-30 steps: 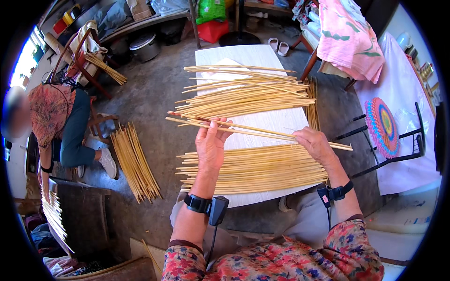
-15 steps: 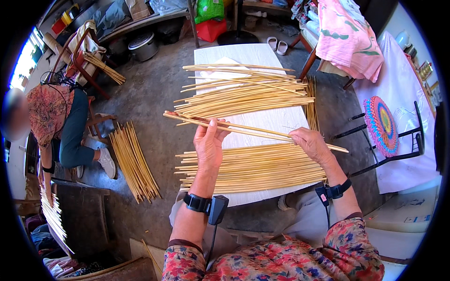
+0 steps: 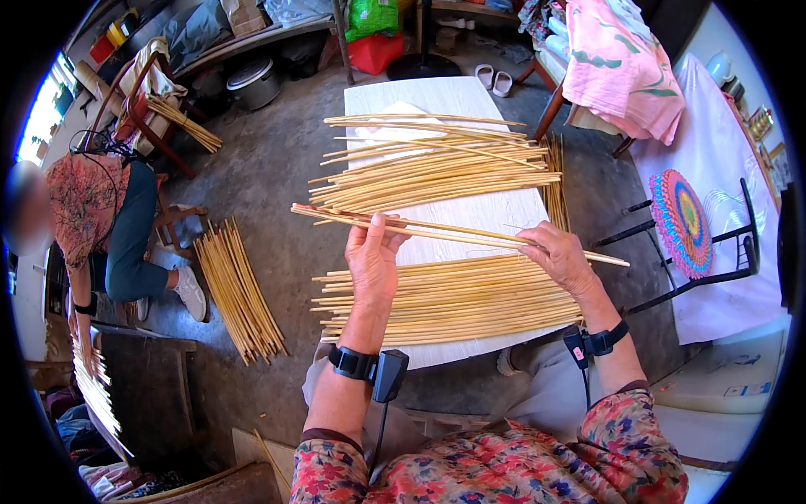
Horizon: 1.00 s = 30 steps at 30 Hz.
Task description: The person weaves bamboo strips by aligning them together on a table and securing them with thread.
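– While the held sticks [image 3: 457,238] are stretched between both hands, how are they gripped?
– Pinched by left hand [image 3: 375,248], grasped by right hand [image 3: 556,256]; ends left protruding past each. Stick row [image 3: 453,304] laid body-side of hands.

Slender, straw-coloured sticks [image 3: 453,236], reddish toward their left end, slant close together in 2 hands [image 3: 374,256] above the table [image 3: 495,210], overhanging its sides.

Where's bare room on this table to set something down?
The white table is bare at its far end, beyond the white sheet and far sticks. Between far and near sticks, below the held sticks, it's mostly open. Crowded: under both piles.
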Tool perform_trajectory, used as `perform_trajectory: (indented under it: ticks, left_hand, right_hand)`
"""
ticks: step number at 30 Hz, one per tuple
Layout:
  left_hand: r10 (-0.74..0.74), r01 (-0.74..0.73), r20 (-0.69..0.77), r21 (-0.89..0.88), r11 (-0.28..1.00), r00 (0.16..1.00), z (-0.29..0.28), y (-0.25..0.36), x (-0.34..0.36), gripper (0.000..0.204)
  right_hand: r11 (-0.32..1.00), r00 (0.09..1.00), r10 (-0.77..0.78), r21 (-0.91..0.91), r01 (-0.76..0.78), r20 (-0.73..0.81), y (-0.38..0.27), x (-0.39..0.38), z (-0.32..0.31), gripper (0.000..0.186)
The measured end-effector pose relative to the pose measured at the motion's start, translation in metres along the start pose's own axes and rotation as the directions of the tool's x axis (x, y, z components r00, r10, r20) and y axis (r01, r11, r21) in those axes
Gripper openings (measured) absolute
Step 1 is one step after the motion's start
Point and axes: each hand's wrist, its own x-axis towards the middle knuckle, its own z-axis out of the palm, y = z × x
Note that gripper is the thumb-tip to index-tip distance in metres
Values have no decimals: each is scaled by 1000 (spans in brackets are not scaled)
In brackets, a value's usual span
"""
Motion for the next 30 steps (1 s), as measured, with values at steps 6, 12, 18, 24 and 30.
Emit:
perform_trajectory:
  ticks: [6,12,18,24,30]
  left_hand:
    - [6,-7,-62,-8,1000,998,-8,-4,5,12]
    - [-98,92,-70,-77,993,993,-2,0,5,18]
    - [-240,232,217,61,971,946,15,-14,-11,19]
    - [-268,213,332,193,958,904,14,-21,-13,20]
    - [-208,174,153,211,962,966,15,-27,-11,21]
  right_hand:
    - [952,968,-226,-237,195,-112,-3,2,2,31]
    - [925,942,-305,-279,259,-137,6,3,10,20]
    - [990,987,-142,-9,143,69,5,12,19,18]
    - [990,925,-24,136,-30,380,-3,32,17,24]
    - [962,952,-272,-37,270,-142,-6,33,23,18]
